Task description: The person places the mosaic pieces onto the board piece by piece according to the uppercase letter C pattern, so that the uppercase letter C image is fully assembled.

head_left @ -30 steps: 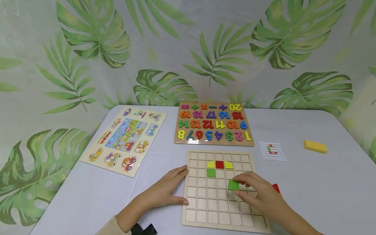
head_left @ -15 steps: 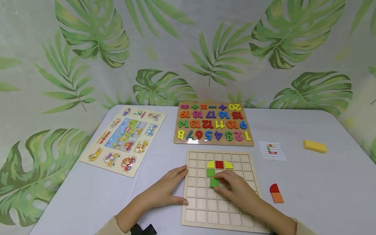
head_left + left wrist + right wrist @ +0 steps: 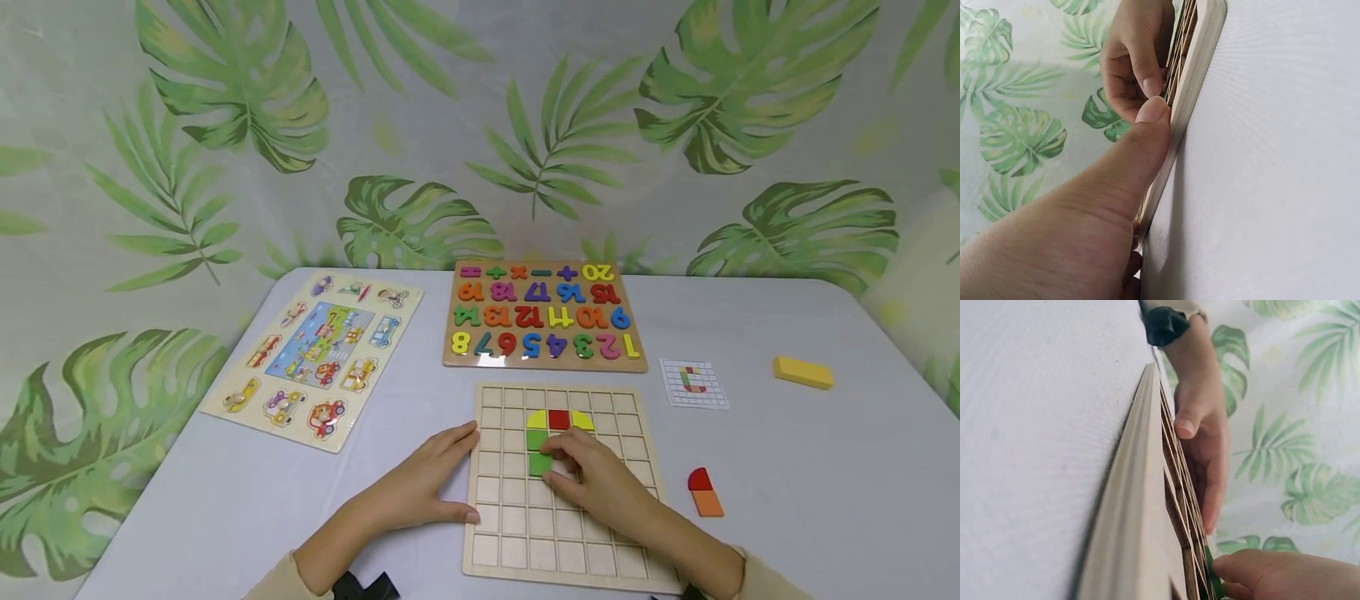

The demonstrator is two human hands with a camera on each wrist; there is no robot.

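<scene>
A wooden grid board [image 3: 510, 552] lies on the table in the head view. My right hand [image 3: 596, 471] holds a green square tile [image 3: 538, 465] between thumb and fingers, at a cell just below another green square tile [image 3: 536, 439]. Above these, a red square tile [image 3: 558, 419] sits between two yellow rounded tiles, the left yellow tile [image 3: 537, 420] and the right yellow tile [image 3: 582, 421]. My left hand [image 3: 423, 483] rests along the board's left edge, fingers extended; its thumb [image 3: 1150, 115] lies at the rim in the left wrist view. The right wrist view shows the green edge [image 3: 1210, 569] at my fingertips.
Right of the board lie a red rounded tile [image 3: 700, 479] and an orange tile [image 3: 707, 503]. Farther back are a printed pattern card [image 3: 708, 396] and a yellow block [image 3: 803, 373]. A number puzzle [image 3: 543, 360] and a vehicle puzzle [image 3: 255, 425] stand behind and left.
My right hand has carried the green tile leftward across the board to the cell below the other green one. The red and orange tiles came into view. My left hand stays put.
</scene>
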